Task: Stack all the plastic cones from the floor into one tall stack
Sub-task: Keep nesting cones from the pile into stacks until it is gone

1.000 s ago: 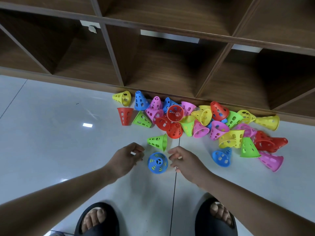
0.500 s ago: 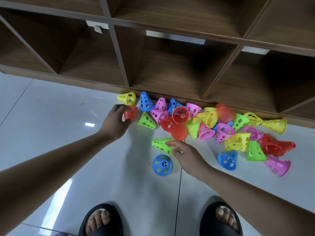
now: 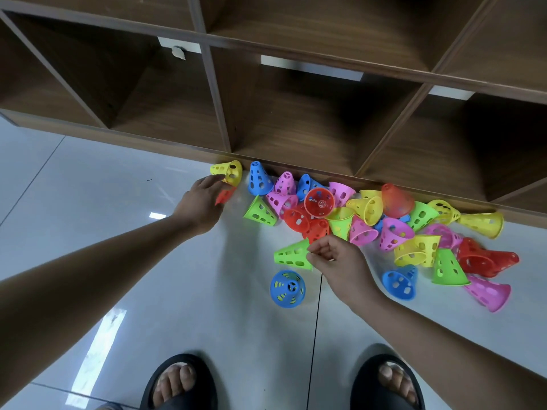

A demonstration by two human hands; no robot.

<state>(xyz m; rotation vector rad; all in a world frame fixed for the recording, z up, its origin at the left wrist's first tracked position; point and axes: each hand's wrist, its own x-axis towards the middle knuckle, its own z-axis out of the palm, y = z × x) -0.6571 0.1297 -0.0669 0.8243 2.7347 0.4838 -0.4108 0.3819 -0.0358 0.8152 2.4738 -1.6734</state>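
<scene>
Since half a second ago, our left hand (image 3: 204,202) has closed over the red cone (image 3: 225,195) at nine o'clock of the pile (image 3: 367,208). The cone, standing then, now tilts and shows only a sliver under the curled fingers. Our right hand (image 3: 337,261) now pinches the wide rim of the green cone (image 3: 291,254), which lies on its side; thumb and forefinger are bent tight where before the fingertips merely touched it. The blue cone (image 3: 287,288) stays upright on the floor (image 3: 88,187), at six o'clock of the green one.
</scene>
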